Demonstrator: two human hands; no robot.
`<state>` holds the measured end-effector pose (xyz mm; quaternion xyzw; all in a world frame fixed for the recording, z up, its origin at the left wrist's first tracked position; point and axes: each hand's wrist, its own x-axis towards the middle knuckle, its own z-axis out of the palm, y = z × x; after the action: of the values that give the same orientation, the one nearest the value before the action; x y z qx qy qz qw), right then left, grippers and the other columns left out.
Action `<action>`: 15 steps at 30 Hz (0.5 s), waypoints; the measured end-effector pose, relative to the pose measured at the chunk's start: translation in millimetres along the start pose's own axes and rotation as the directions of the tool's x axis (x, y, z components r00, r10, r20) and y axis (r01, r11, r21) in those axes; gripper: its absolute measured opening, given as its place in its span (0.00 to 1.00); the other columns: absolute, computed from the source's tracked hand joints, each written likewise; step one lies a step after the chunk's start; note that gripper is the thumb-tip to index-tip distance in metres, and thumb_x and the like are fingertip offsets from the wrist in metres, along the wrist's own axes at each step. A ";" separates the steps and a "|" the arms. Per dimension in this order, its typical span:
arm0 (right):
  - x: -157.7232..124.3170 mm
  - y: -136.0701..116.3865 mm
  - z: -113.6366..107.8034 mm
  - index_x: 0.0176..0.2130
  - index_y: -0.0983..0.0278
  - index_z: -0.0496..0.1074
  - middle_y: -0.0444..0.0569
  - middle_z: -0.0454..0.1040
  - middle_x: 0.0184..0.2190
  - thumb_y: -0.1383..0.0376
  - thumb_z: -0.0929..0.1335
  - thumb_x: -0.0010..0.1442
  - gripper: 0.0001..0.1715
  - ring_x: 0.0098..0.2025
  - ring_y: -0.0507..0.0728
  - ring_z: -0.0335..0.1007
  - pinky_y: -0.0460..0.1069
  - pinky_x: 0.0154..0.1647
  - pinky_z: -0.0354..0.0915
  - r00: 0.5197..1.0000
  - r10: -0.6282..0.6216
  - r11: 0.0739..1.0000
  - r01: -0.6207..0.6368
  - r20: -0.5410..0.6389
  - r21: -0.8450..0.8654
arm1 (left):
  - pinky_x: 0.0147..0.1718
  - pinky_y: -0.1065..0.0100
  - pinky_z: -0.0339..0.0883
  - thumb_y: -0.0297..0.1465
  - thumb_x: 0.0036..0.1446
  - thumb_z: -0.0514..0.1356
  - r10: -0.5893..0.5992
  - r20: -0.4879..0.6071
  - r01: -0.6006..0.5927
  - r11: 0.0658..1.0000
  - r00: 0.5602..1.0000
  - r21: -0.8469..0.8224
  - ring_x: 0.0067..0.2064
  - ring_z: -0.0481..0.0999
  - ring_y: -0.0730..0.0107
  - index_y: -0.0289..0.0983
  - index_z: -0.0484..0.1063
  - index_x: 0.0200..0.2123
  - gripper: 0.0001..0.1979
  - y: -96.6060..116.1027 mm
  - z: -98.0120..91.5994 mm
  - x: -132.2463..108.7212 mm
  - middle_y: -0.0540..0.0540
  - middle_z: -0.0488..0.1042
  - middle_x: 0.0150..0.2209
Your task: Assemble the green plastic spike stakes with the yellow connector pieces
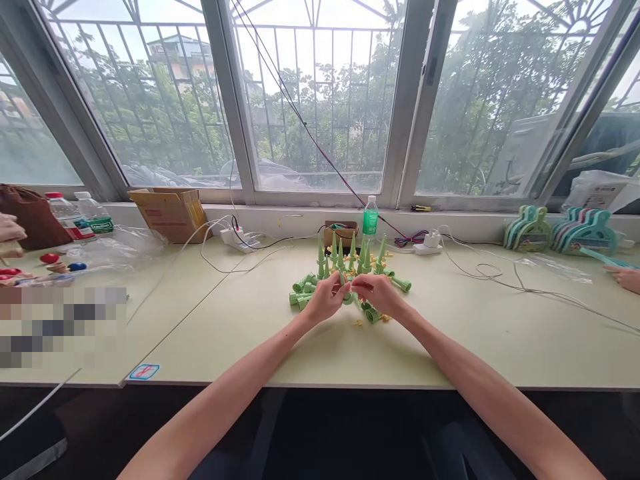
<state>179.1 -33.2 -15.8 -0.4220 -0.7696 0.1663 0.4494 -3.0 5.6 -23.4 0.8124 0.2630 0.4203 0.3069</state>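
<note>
Both of my hands meet over the table, among green plastic pieces that look like plant watering spikes. My left hand (327, 297) is closed on one green spike (347, 299), partly covered by the fingers. Close against it, the fingers of my right hand (379, 293) are pinched together; what they hold is too small to make out. Several green spikes (321, 259) stand point up just behind the hands. Other green pieces with wide ribbed ends (303, 300) lie on both sides. Small yellow parts (357, 323) are scattered around and between them.
Behind the spikes are a small cardboard box (336, 235) and a green-labelled bottle (370, 219). White cables and power strips (241, 240) run along the window side. A larger carton (167, 215) stands left. At right, another person's hand (625, 279) is near teal plastic pieces (585, 233).
</note>
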 end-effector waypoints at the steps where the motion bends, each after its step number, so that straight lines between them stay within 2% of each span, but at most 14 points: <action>1: 0.0 -0.5 -0.2 0.30 0.62 0.71 0.42 0.68 0.20 0.59 0.65 0.62 0.12 0.21 0.51 0.64 0.47 0.27 0.63 1.000 0.005 1.000 -0.005 -0.001 -0.002 | 0.20 0.73 0.58 0.42 0.62 0.54 0.000 0.002 0.000 1.000 1.000 0.002 0.20 0.62 0.78 0.37 0.62 0.32 0.14 0.1 -0.1 -0.1 0.54 0.64 0.21; 9: -0.9 -4.0 -0.7 0.29 0.62 0.71 0.42 0.66 0.18 0.56 0.63 0.63 0.16 0.20 0.50 0.61 0.47 0.26 0.61 1.000 0.008 1.000 -0.008 -0.003 -0.021 | 0.22 0.73 0.59 0.42 0.62 0.53 0.003 -0.020 -0.002 0.999 1.000 0.044 0.21 0.62 0.78 0.36 0.63 0.32 0.14 1.4 0.6 -0.4 0.53 0.64 0.21; 15: -1.9 -3.5 -0.2 0.29 0.62 0.71 0.42 0.66 0.19 0.58 0.63 0.63 0.14 0.20 0.50 0.62 0.46 0.26 0.61 1.000 0.010 1.000 -0.010 0.008 -0.008 | 0.22 0.73 0.58 0.43 0.62 0.52 -0.011 -0.017 0.012 0.997 1.000 0.082 0.21 0.61 0.77 0.37 0.63 0.32 0.15 1.0 1.6 -0.1 0.54 0.62 0.21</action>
<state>178.0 -36.8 -14.6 -0.4267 -0.7700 0.1672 0.4439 -1.5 4.4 -23.4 0.8193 0.2871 0.4141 0.2736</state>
